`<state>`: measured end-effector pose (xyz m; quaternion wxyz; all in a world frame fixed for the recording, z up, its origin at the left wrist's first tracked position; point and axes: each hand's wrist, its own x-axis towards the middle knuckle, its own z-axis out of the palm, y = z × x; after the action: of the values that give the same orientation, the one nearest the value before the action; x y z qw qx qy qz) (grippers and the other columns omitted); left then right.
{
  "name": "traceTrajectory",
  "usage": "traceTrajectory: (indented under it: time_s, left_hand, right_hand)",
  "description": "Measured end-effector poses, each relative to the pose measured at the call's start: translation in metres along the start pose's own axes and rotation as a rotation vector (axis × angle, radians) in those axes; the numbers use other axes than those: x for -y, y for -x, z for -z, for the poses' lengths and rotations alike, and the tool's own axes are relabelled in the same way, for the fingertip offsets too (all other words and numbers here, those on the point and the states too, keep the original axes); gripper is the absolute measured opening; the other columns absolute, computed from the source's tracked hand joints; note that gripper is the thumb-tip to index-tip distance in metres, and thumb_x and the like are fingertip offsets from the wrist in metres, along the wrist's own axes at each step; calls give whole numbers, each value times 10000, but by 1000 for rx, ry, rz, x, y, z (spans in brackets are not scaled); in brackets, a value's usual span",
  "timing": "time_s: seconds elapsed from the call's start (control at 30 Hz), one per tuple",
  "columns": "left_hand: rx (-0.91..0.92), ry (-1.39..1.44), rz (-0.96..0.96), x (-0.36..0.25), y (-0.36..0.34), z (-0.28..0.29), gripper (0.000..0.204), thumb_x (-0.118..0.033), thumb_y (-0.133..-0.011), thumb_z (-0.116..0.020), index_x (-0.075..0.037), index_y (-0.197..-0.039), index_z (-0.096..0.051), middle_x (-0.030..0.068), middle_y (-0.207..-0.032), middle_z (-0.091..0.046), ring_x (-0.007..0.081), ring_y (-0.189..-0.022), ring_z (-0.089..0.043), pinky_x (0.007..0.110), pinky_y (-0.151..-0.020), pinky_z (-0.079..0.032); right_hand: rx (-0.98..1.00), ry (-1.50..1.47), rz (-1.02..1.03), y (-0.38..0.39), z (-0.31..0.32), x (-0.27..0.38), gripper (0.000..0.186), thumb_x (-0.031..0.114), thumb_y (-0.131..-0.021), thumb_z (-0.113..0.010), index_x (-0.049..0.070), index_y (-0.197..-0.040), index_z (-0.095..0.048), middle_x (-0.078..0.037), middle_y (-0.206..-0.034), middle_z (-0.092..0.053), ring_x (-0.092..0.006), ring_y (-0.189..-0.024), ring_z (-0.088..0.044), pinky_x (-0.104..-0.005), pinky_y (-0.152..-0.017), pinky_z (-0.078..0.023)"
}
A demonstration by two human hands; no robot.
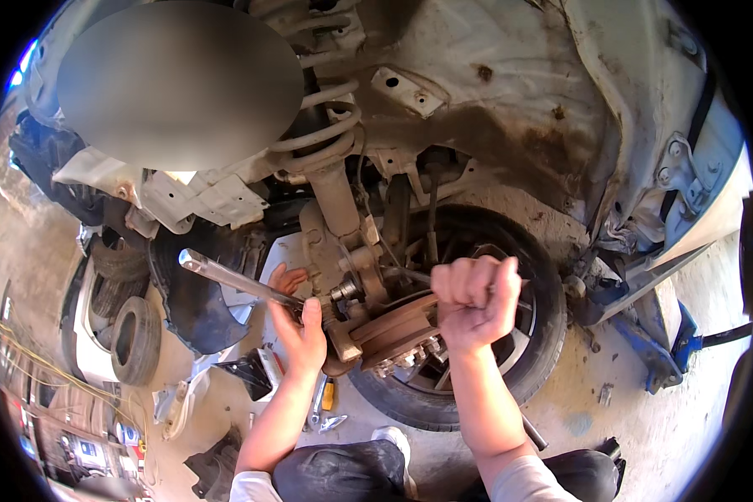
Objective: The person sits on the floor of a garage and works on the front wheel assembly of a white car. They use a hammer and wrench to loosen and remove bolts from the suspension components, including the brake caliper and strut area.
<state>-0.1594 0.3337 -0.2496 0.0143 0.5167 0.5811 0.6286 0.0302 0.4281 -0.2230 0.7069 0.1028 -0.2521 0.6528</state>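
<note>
While left hand (299, 335) grips wrench (226, 277) | right hand (474, 301) fisted beside hub (391, 329)

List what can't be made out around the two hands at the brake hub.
Head view only:
- What the right hand grips: hidden inside the closed fist.
- Wrench working end: covered by the left hand.
- Tyre behind the brake disc: partly blocked by disc and forearm.
- Upper left: blurred patch.
</note>
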Motion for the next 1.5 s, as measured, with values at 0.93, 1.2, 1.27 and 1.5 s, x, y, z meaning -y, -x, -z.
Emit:
traceTrajectory:
  time_s: [0.93, 1.2, 1.27, 1.5]
  left_hand:
    - [-28, -141, 25, -5, 1, -6, 488, -116, -920, -512, 15, -1352, -328, 156, -1186, -517, 222, -1098, -497, 363, -996, -358]
    - [-34, -135, 43, -6, 1, -7, 473, -124, -928, -505, 12, -1348, -335, 151, -1181, -517, 215, -1090, -496, 343, -973, -370]
    - [-38, -143, 37, -5, 2, -6, 465, -122, -931, -501, 9, -1347, -339, 147, -1180, -517, 212, -1089, -495, 336, -968, -372]
    - [-36, -155, 28, -7, 1, -8, 457, -123, -938, -491, 19, -1345, -338, 153, -1183, -516, 218, -1096, -491, 351, -976, -363]
  right_hand:
    - [-159, 340, -519, -103, -50, -35, 448, 363, -960, -453, 160, -596, -287, 53, -532, -194, -85, -451, -182, -254, -432, -159]
    - [-150, 243, -538, -113, -34, -40, 457, 344, -943, -505, 164, -587, -281, 54, -526, -186, -85, -451, -179, -255, -435, -155]
    - [-13, 193, -528, -93, -30, -27, 473, 349, -947, -498, 163, -577, -271, 54, -520, -179, -85, -452, -174, -258, -435, -155]
    - [101, 68, -481, -83, -21, -19, 455, 368, -955, -464, 147, -592, -303, 55, -523, -198, -83, -455, -160, -256, -443, -154]
